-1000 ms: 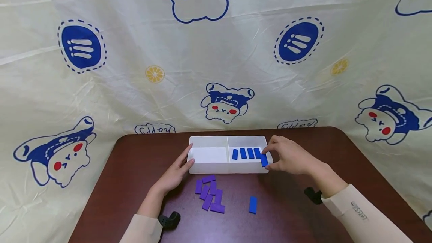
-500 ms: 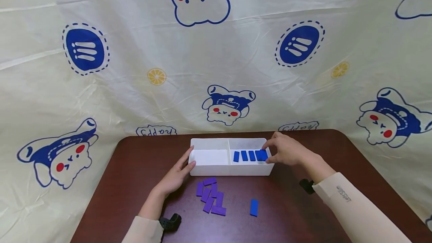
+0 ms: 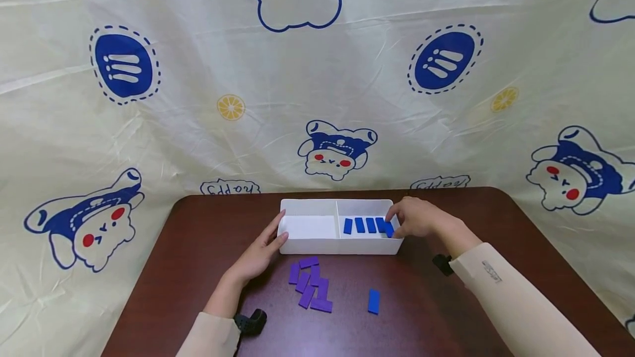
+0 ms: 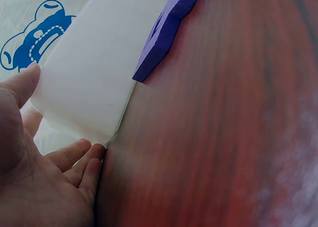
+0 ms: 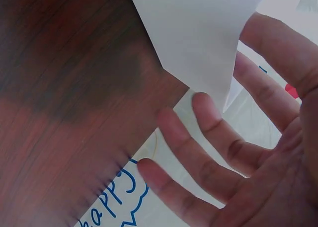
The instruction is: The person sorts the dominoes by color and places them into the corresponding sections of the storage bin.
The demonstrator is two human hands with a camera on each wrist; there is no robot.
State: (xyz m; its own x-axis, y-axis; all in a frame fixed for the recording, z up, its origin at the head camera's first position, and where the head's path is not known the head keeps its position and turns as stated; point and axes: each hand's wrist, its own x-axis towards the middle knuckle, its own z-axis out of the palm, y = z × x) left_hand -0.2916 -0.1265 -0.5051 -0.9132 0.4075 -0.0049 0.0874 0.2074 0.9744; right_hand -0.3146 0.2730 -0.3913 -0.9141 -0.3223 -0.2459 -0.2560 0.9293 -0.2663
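A white two-part box (image 3: 337, 247) stands toward the back of the table. My left hand (image 3: 255, 255) rests against its left end, fingers fairly straight; in the left wrist view they touch the box's end wall. Over the right end, my right hand (image 3: 421, 219) reaches in and pinches a blue tile (image 3: 389, 230) between thumb and index finger, low in the right compartment. Several blue tiles (image 3: 359, 225) lie in a row to its left. The right wrist view shows the other right fingers (image 5: 213, 160) spread outside the box; the pinched tile is hidden there.
In front of the box, several purple tiles (image 3: 306, 295) lie in a loose cluster on the brown table (image 3: 421, 313). One blue tile (image 3: 373, 302) lies apart, to their right. A printed cloth (image 3: 268, 70) hangs behind the table. The box's left compartment (image 3: 308, 227) shows its bare floor.
The right hand has lowered the blue tile from across the front rim into the right compartment, beside the row. The left hand stays against the box. The view shifts slightly.
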